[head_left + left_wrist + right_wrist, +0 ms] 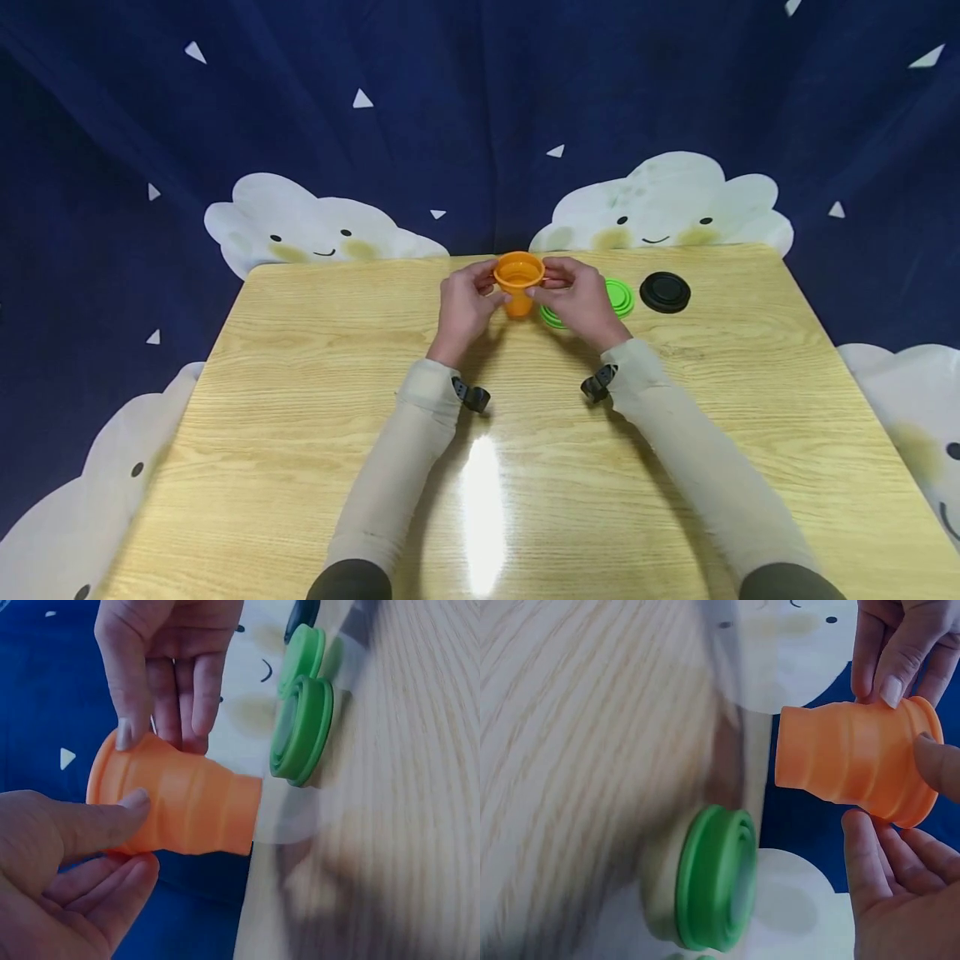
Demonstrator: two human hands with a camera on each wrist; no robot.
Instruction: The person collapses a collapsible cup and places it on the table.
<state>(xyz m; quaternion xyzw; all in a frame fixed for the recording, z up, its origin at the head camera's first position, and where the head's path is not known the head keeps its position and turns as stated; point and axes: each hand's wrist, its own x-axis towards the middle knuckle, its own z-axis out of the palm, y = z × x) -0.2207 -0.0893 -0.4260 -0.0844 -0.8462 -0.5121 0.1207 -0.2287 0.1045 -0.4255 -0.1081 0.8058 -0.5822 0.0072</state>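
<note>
An orange collapsible cup (519, 292), drawn out to full height, is held between both hands near the far edge of the table. Its wide mouth faces up and its stepped wall tapers to a narrow base. My left hand (465, 307) pinches the upper part from the left, thumb (112, 821) on the near wall. From the right, my right hand (579, 302) grips the rim area, with its thumb (939, 766) against the cup. The base appears raised off the tabletop in both wrist views.
Two green collapsed cups (619, 297) lie on the wooden table (337, 417), partly behind my right hand. Right of them is a black collapsed cup (665, 292). A dark blue curtain (450, 100) with clouds hangs behind the table.
</note>
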